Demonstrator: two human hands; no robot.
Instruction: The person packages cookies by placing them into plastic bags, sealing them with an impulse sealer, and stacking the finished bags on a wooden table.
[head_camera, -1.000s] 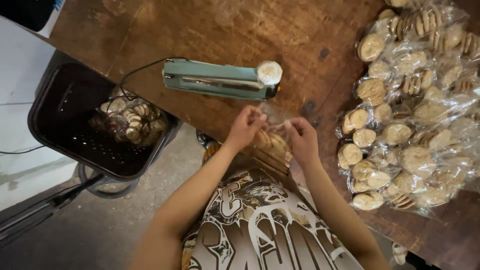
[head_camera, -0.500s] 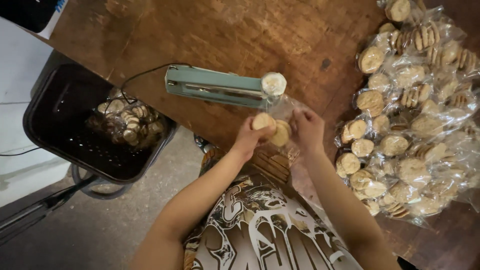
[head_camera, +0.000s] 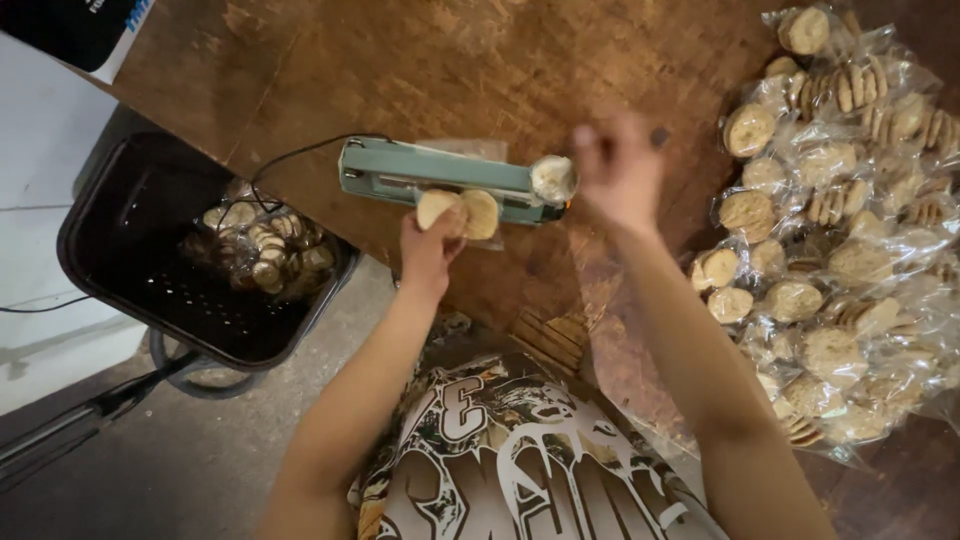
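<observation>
— Cookies in the clear bag, where are they?

— Against the near edge of the green heat sealer, mid-worktop, pinched by the left hand.

— And the right hand?

— Blurred above the sealer's knob end, holding nothing; open or curled, I can't tell.

— So sealing is the step?

— I judge so. The bag's mouth needs laying flat under the bar. Sealed packs lie right, a black bin left.
</observation>
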